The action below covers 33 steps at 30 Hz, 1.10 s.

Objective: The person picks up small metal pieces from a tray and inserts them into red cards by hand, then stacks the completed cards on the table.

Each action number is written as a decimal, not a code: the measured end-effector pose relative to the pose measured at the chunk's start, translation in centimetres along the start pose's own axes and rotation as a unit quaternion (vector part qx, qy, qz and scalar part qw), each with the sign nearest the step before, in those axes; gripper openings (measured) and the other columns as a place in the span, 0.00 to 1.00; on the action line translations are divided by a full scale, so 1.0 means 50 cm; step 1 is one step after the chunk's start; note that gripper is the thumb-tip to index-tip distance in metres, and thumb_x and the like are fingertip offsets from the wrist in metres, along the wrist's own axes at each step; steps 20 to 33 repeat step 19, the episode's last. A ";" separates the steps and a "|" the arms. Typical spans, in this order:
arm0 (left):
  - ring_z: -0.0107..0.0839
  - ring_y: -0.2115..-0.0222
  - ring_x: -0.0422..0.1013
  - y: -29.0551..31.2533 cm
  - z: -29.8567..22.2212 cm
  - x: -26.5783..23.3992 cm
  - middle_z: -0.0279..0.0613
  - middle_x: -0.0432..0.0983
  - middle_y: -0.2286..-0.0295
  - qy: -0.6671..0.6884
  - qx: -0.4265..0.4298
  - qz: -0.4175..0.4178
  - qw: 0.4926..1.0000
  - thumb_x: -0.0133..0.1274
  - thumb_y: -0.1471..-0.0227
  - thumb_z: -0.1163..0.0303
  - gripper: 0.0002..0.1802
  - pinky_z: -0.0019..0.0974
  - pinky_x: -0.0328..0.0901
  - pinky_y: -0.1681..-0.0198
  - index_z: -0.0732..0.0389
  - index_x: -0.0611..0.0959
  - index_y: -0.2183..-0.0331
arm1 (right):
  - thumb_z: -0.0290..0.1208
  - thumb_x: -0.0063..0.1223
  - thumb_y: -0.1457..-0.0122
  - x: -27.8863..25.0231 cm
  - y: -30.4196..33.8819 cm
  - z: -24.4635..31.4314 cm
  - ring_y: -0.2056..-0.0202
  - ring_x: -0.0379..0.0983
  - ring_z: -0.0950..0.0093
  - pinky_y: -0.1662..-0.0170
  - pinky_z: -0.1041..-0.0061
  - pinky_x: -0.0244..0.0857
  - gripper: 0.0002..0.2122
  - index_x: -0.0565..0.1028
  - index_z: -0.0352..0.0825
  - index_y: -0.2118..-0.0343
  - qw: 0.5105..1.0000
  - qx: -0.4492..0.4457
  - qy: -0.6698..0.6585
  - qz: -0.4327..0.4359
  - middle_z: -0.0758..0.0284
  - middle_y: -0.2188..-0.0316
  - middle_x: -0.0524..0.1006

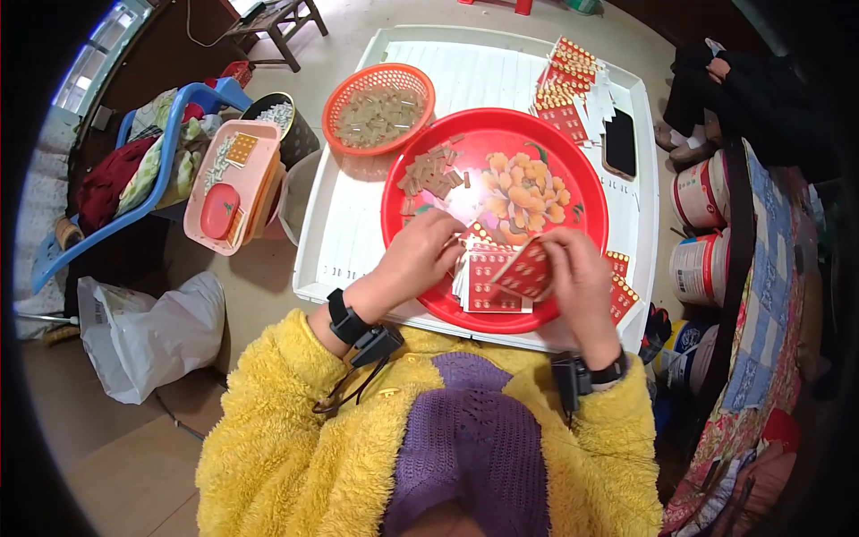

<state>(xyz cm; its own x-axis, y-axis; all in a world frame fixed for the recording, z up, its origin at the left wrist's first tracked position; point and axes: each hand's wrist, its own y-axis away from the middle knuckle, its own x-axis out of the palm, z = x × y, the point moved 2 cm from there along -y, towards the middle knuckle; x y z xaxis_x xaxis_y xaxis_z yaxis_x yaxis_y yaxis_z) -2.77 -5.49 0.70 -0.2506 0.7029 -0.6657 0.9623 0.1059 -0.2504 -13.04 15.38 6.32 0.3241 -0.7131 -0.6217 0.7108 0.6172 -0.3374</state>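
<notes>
Bright, even daylight, soft shadows, mild glare on the red tray (573,170); fisheye bends and darkens edges

Fuzzy yellow fleece jacket (268,438) over purple knit sweater (474,447).
Black wrist straps (344,315) on both wrists, small black devices, thin cable on left.

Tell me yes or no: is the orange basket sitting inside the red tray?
No, the orange basket sits on the white table beside the red tray.

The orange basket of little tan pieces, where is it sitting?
In the head view, the orange basket sits on the white table, at its far left, just beyond the red tray.
</notes>
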 end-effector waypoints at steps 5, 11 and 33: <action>0.49 0.60 0.68 0.013 -0.034 0.032 0.51 0.71 0.62 -0.020 0.014 0.009 1.000 0.62 0.55 0.71 0.19 0.42 0.66 0.56 0.66 0.78 0.60 | 0.20 0.51 0.43 -0.138 0.006 -0.065 0.64 0.72 0.60 0.59 0.68 0.67 0.03 0.74 0.30 0.65 0.986 0.015 0.166 0.028 0.59 0.69 0.74; 0.48 0.60 0.68 0.007 -0.047 0.049 0.50 0.69 0.62 -0.061 0.009 0.054 0.997 0.63 0.57 0.71 0.20 0.42 0.65 0.57 0.65 0.78 0.60 | 0.20 0.51 0.45 -0.161 0.077 -0.170 0.61 0.70 0.59 0.56 0.65 0.65 0.05 0.74 0.31 0.65 0.962 0.057 0.239 0.119 0.60 0.67 0.74; 0.48 0.63 0.68 0.018 -0.041 0.074 0.50 0.69 0.65 -0.064 0.011 0.021 0.998 0.63 0.59 0.72 0.18 0.44 0.66 0.60 0.65 0.78 0.63 | 0.21 0.55 0.46 -0.010 0.053 -0.043 0.56 0.69 0.59 0.52 0.65 0.65 0.12 0.72 0.32 0.57 0.987 -0.055 0.149 0.027 0.57 0.59 0.71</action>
